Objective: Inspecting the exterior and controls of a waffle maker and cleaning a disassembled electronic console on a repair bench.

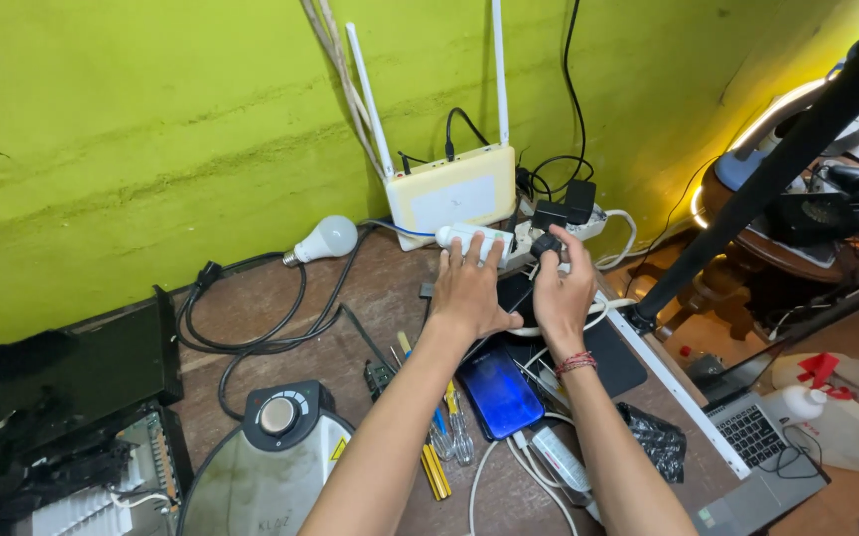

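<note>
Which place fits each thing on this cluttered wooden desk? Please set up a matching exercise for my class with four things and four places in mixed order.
Things:
1. White router with two antennas
2. White light bulb
3. Blue-screened phone
4. Open grey laptop

Places:
A. lying between the person's forearms
B. at the desk's lower right edge
C. against the green wall, behind the hands
D. left of the router, by black cables

Pairs: 1-C, 2-D, 3-A, 4-B

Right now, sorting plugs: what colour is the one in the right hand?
Black plug, head view.
</note>
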